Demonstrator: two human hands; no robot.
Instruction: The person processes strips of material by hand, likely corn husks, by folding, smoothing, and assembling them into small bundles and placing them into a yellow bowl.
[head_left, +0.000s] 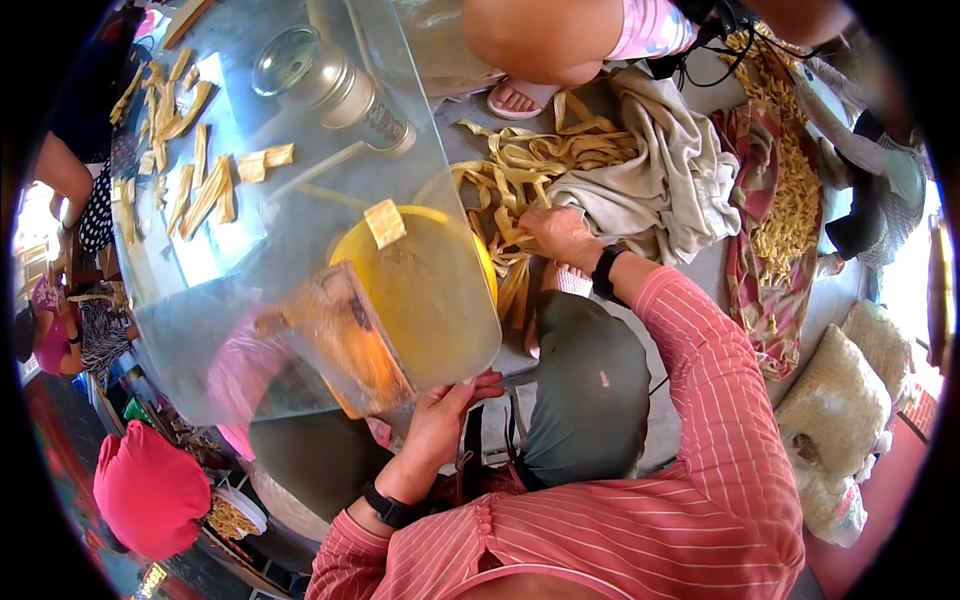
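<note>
My right hand (559, 231) reaches down beside the table into a tangle of long, pale yellow dried strips (517, 165). Its fingers are curled among them; whether they grip one is hidden. My left hand (446, 412) is under the near corner of a glass tabletop (315, 232), with its fingers apart and nothing seen in it. On the glass just beyond that hand lies a wooden block with a stubby handle (356, 337). A small, square, yellowish piece (385, 223) rests farther along. Through the glass shows a yellow tub (435, 322).
Several short flat pieces (210, 195) are spread over the table's far left. A glass jar (341, 94) stands near them. Beige cloth (660, 157) lies beside the strips. Another person's sandalled foot (521, 97) is close by. Filled sacks (836, 397) stand on the right.
</note>
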